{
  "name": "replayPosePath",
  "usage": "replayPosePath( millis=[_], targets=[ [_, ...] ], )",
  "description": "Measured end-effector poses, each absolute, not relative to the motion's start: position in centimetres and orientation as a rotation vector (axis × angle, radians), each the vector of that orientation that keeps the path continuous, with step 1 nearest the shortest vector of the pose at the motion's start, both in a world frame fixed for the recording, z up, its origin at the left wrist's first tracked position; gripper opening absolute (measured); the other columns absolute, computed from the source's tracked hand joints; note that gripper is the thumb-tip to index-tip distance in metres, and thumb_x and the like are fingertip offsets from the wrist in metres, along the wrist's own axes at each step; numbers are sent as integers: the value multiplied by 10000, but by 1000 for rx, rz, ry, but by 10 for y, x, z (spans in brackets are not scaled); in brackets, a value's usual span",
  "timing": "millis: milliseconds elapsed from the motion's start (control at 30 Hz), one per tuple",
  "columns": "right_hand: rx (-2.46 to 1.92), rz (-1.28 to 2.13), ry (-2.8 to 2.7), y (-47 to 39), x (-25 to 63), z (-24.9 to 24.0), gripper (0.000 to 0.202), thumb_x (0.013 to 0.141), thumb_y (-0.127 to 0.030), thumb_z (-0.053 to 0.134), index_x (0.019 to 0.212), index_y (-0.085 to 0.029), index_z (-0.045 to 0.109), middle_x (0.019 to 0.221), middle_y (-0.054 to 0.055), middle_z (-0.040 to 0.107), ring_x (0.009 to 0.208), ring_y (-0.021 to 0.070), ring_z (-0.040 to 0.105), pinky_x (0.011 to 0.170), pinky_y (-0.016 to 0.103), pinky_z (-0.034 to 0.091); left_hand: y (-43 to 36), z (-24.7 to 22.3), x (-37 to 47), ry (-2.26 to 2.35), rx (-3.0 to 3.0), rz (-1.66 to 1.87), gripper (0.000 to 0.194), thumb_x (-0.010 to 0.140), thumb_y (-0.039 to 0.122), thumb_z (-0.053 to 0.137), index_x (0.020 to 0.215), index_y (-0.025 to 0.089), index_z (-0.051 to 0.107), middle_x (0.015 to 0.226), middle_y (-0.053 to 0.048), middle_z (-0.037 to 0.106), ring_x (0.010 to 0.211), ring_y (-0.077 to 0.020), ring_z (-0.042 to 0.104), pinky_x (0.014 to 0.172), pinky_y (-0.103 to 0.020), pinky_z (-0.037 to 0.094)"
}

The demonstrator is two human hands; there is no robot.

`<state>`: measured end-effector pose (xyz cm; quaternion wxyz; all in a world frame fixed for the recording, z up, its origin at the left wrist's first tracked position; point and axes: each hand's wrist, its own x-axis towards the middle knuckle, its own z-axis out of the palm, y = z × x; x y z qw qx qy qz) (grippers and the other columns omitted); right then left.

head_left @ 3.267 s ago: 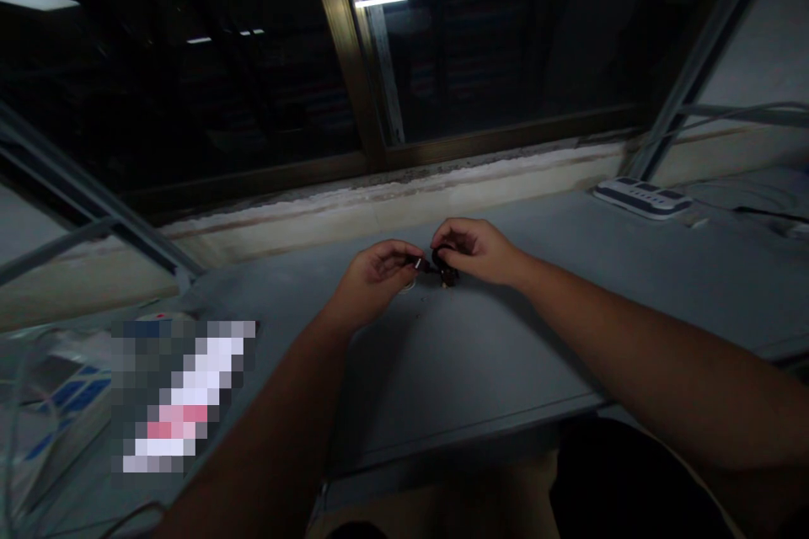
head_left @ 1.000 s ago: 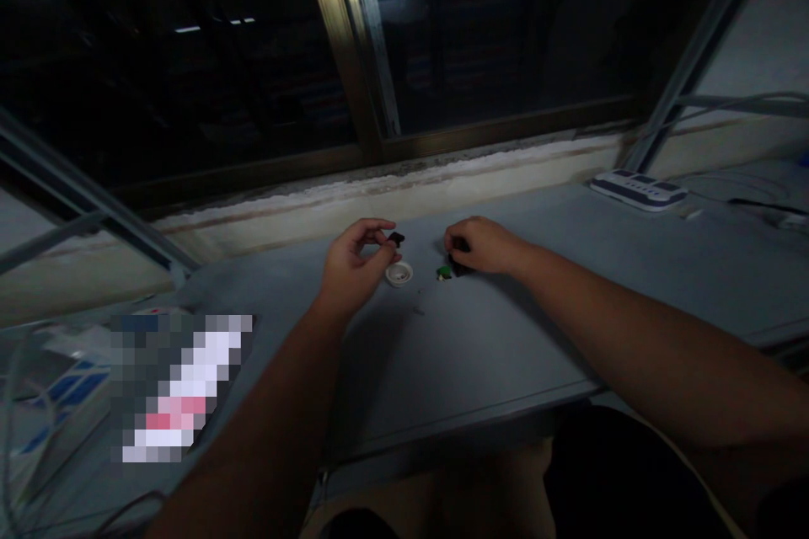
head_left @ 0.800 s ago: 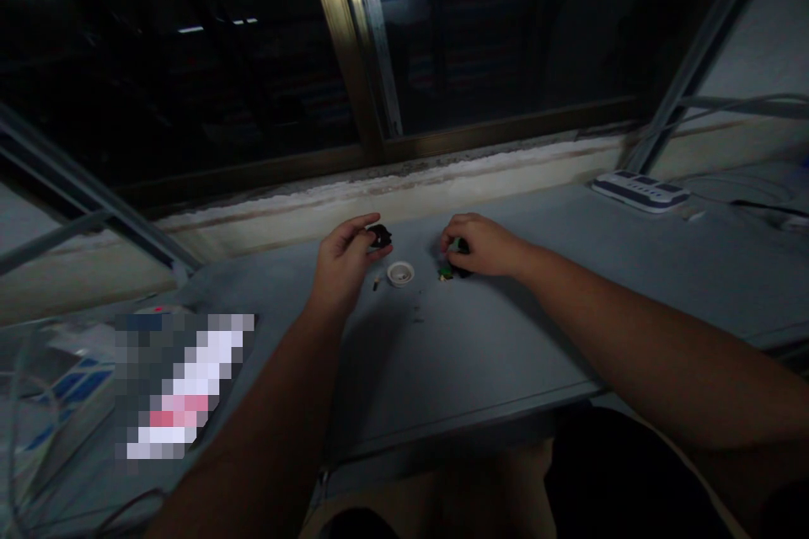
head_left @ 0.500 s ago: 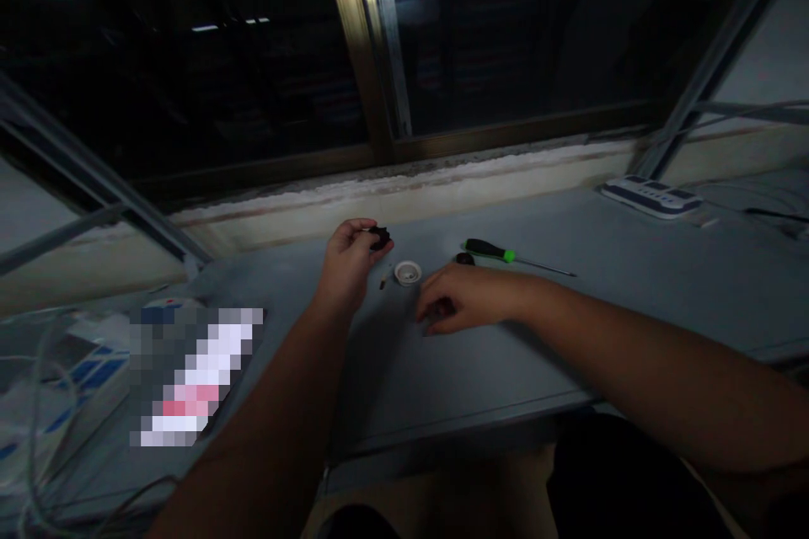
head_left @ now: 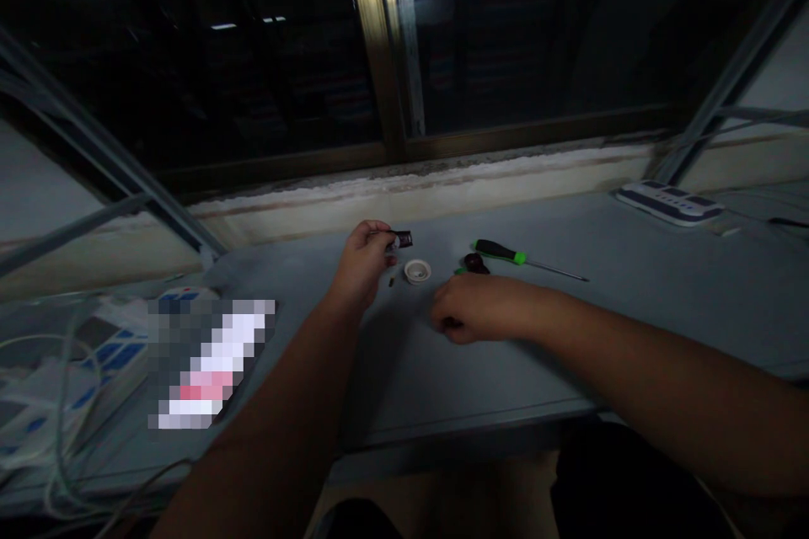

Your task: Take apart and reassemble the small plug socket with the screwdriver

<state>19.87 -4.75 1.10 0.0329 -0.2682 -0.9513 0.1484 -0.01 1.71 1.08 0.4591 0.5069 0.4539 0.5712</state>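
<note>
Screwdriver (head_left: pixel 499 252) now lies uncovered on table (head_left: pixel 404 370), seemingly out of use; right hand (head_left: pixel 473 307) shifted nearer the body, fingers curled, contents unclear. Left hand (head_left: pixel 361 265) pinches dark part (head_left: pixel 404 238) near white cup (head_left: pixel 417 281).

Left hand (head_left: pixel 361 265) pinches a small dark part (head_left: pixel 404 238) above the desk (head_left: pixel 442 387). Small white cup (head_left: pixel 417 272) sits between the hands, thin little piece (head_left: pixel 392 279) just beside it. Right hand (head_left: pixel 484 308) curled low at the desk, fingers pointing down; can't tell if it grips anything. Dark round part (head_left: pixel 474 262) just beyond it, near a black-and-green screwdriver (head_left: pixel 500 251) lying flat. Power strip (head_left: pixel 670 203) far right, by the window (head_left: pixel 537 42) wall.
</note>
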Motion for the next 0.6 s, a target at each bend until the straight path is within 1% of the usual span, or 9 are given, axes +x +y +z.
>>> replayPosePath(
  millis=[67, 200, 267, 367, 467, 533, 600],
  targets=[
    [-847, 464, -2919, -44, 203, 11, 102, 787, -106, 647, 794, -183, 712, 808, 38, 699, 728, 148, 560, 715, 278, 389, 18, 9, 0, 1122, 1301, 1366, 211, 726, 220, 721, 877, 203, 574, 769, 9, 623, 619, -107, 574, 495, -187, 416],
    [-904, 487, -2903, -43, 211, 16, 116, 774, -82, 631, 781, -177, 696, 786, 17, 684, 694, 125, 529, 685, 263, 360, 14, 11, 0, 1064, 1425, 1222, 269, 727, 270, 769, 857, 200, 544, 695, 34, 627, 518, -76, 529, 486, -189, 399],
    [-960, 487, -2886, -43, 215, 19, 125, 755, -69, 622, 753, -176, 686, 742, 6, 669, 651, 115, 501, 665, 264, 343, 8, 15, 0, 1020, 1503, 1098, 290, 735, 298, 793, 841, 198, 542, 685, 29, 650, 513, -81, 546, 491, -196, 404],
    [-1063, 479, -2837, -40, 220, 20, 110, 731, -82, 640, 727, -182, 685, 683, 1, 642, 601, 112, 474, 629, 268, 317, -3, 23, -2, 950, 1625, 866, 314, 725, 303, 834, 760, 185, 546, 705, 2, 693, 577, -97, 602, 541, -203, 436],
    [-1127, 497, -2765, -33, 229, 20, 78, 710, -109, 673, 719, -186, 680, 663, -4, 627, 571, 108, 460, 600, 268, 298, -12, 31, -3, 893, 1727, 623, 339, 705, 286, 853, 636, 171, 542, 648, 6, 665, 628, -120, 628, 610, -229, 482],
    [-1132, 518, -2701, -27, 235, 20, 82, 701, -110, 676, 732, -185, 672, 669, -10, 624, 582, 107, 471, 601, 262, 304, -15, 34, -3, 881, 1779, 498, 337, 706, 280, 854, 594, 166, 557, 575, 34, 601, 570, -105, 584, 581, -221, 460],
    [-1104, 549, -2622, -22, 240, 22, 91, 703, -103, 665, 752, -179, 655, 686, -16, 618, 615, 107, 499, 610, 249, 320, -17, 35, -2, 897, 1812, 414, 305, 732, 297, 841, 608, 164, 597, 560, 37, 596, 516, -95, 551, 523, -210, 422]
  ],
)
